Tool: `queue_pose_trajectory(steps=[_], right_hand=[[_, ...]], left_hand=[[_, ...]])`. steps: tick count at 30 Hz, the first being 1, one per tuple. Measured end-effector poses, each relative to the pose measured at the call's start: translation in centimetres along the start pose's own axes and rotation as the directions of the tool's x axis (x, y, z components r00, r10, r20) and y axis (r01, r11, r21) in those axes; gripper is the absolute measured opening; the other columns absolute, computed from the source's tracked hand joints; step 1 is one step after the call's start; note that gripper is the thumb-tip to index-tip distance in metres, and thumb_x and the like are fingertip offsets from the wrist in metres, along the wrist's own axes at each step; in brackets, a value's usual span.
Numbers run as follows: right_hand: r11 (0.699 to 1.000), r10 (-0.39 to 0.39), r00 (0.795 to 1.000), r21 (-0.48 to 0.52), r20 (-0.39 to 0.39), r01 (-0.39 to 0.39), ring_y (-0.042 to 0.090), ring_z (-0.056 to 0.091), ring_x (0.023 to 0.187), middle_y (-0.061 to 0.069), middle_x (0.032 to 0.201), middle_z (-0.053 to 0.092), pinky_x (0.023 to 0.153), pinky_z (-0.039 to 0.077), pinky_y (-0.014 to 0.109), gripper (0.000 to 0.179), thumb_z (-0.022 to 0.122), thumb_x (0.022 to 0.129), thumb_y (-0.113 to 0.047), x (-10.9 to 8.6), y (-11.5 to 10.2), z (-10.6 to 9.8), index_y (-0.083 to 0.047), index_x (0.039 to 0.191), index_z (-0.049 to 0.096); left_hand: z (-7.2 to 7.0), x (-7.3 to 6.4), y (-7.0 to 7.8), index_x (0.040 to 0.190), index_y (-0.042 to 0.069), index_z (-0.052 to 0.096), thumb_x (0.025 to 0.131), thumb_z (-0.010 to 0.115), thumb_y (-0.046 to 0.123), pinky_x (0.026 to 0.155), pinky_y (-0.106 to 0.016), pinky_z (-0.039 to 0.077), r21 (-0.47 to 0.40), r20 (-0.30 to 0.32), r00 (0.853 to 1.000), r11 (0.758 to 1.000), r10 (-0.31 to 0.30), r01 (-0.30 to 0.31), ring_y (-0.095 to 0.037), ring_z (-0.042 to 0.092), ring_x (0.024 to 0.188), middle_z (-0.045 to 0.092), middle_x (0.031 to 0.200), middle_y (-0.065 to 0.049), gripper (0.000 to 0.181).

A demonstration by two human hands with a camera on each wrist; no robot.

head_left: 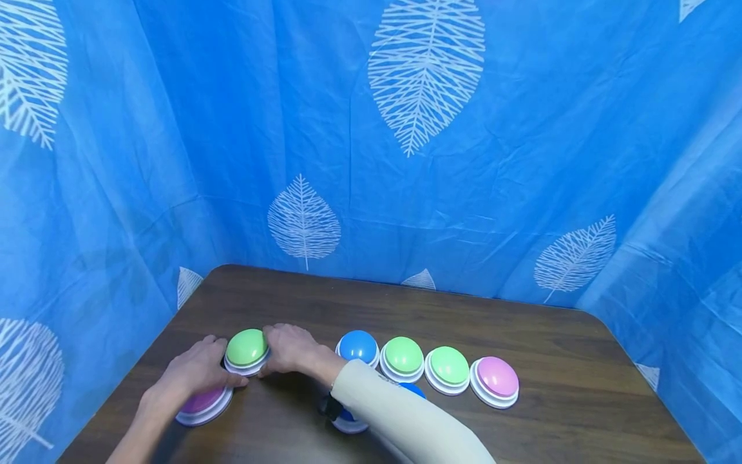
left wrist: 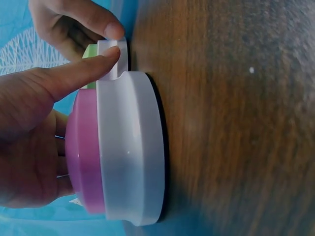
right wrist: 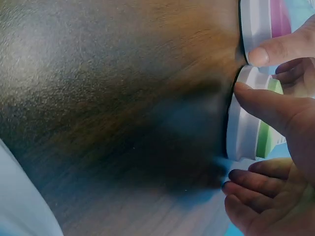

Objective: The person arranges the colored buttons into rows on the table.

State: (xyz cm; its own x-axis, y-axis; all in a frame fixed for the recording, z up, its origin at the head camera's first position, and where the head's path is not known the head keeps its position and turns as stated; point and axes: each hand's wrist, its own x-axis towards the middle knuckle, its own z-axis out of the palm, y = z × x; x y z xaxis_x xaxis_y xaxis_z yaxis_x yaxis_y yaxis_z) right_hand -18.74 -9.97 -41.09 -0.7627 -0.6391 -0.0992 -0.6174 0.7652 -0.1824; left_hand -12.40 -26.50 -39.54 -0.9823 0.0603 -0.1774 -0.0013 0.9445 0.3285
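A green dome button (head_left: 246, 348) on a white round base sits between my two hands. My left hand (head_left: 197, 367) reaches over the far side of a pink dome button (left wrist: 86, 152) and holds the green button's left side, its thumb (left wrist: 93, 69) along the near side. From the right, my right hand (head_left: 290, 350) holds the same green button, the thumb (right wrist: 266, 103) against the white base and the fingers (right wrist: 256, 189) pointing down toward the table. Part of the pink button is hidden under my left hand in the head view.
Right of my hands, a blue button (head_left: 357, 346), two green buttons (head_left: 404, 355) and a pink button (head_left: 498, 377) stand in a row on the brown wooden table (head_left: 580, 361). Blue buttons nearer me are partly covered by my right sleeve (head_left: 406, 412). A blue leaf-patterned curtain (head_left: 493, 161) encloses the table.
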Motion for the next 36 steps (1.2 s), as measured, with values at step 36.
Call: queue_pose_trajectory(steps=[36], right_hand=[[0.966,-0.104,0.99,0.228,-0.098,0.124,0.001,0.053,0.087,-0.01,0.101,0.06,0.076,0.043,0.015,0.062,0.08,0.068,-0.045,-0.5,1.3,-0.3,-0.016,0.118,0.057]], left_hand=[[0.4,-0.6,0.3,0.11,-0.006,0.056,0.064,0.075,0.059,0.068,-0.056,0.046,-0.032,-0.155,0.987,0.998,0.047,-0.053,-0.032,0.056,0.087,0.058,0.097,-0.016,0.081]])
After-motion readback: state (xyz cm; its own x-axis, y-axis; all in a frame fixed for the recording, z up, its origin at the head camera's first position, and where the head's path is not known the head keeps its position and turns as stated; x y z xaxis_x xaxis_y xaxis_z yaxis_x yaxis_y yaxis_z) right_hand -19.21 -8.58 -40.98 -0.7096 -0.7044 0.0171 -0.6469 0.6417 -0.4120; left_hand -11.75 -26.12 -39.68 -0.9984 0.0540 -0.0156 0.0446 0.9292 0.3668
